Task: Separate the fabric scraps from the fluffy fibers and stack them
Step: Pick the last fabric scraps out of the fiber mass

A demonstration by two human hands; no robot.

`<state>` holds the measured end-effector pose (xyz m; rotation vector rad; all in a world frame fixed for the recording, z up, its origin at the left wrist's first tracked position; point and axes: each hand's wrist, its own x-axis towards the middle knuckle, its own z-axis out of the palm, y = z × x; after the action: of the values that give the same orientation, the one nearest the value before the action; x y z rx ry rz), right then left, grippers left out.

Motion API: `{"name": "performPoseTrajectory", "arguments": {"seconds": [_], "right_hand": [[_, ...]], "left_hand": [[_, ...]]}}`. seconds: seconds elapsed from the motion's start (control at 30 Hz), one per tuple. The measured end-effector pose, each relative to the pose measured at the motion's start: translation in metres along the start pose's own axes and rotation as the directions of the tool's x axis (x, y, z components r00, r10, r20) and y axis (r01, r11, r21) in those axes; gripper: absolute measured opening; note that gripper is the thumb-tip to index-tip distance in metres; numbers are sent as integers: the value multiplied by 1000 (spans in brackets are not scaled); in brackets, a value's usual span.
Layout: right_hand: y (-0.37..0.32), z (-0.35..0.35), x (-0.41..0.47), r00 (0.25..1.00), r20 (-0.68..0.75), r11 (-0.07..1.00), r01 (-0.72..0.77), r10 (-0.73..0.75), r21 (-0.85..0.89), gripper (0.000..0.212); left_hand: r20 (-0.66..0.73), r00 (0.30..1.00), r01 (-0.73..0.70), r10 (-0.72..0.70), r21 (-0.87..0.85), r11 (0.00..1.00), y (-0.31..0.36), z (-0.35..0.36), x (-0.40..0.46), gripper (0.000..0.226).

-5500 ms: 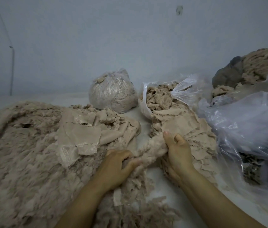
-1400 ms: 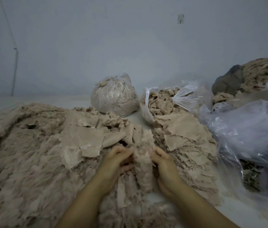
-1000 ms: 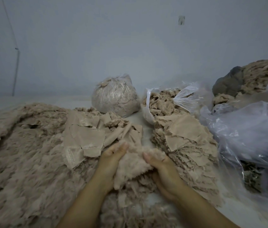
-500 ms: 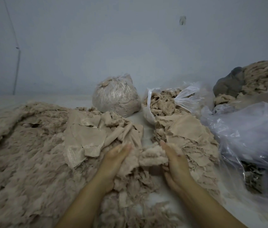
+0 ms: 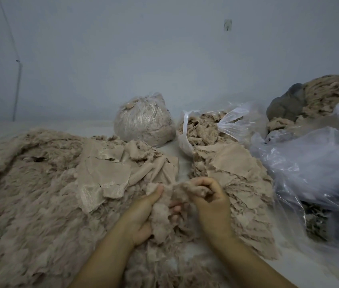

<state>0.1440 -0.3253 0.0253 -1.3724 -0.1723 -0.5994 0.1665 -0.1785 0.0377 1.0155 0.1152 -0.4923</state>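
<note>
Item: fluffy clump [image 5: 165, 206], both my grips grasping it, left hand [image 5: 143, 213] and right hand [image 5: 210, 196]. Stacked fabric scraps [image 5: 237, 179] beside right hand.

Both forearms enter from the bottom edge, bare, and converge toward the centre of the view. Left hand [image 5: 143, 215]: palm turned inward and partly upward, thumb extended upward along the far side, fingers curled; fingertips [image 5: 176, 206] show past the right side of what it holds. A tuft of fluffy fibre [image 5: 162, 217] is gripped in this hand. Right hand [image 5: 210, 196]: back of hand toward the camera, wrist slightly bent, fingers curled tightly downward into a fist-like grip on the upper end of the same tuft. The two hands sit just beside each other, nearly touching, the right slightly higher and farther forward.
</note>
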Motion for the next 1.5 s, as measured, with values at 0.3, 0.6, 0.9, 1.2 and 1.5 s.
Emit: {"name": "performPoseTrajectory", "arguments": {"seconds": [0.3, 0.6, 0.9, 1.2, 1.5], "right_hand": [[7, 1, -2, 860, 198, 785, -510, 470, 352, 16], [4, -2, 4, 819, 125, 785, -573, 560, 237, 11], [-3, 1, 1, 830, 259, 797, -552, 494, 245, 27], [-3, -1, 2, 855, 119, 858, -512, 505, 45, 20], [-14, 5, -2, 939, -29, 939, -340, 342, 46, 19]], "left_hand": [[-79, 941, -327, 330, 45, 944, 4, 3, -4, 26], [-185, 903, -397, 388, -14, 918, 6, 2, -2, 25], [-68, 975, -198, 211, 164, 966, -1, 4, -4, 50], [-155, 822, -473, 548, 350, 809, -6, 6, 2, 19], [-285, 655, -575, 700, 414, 706, -10, 5, 13, 27]]}}
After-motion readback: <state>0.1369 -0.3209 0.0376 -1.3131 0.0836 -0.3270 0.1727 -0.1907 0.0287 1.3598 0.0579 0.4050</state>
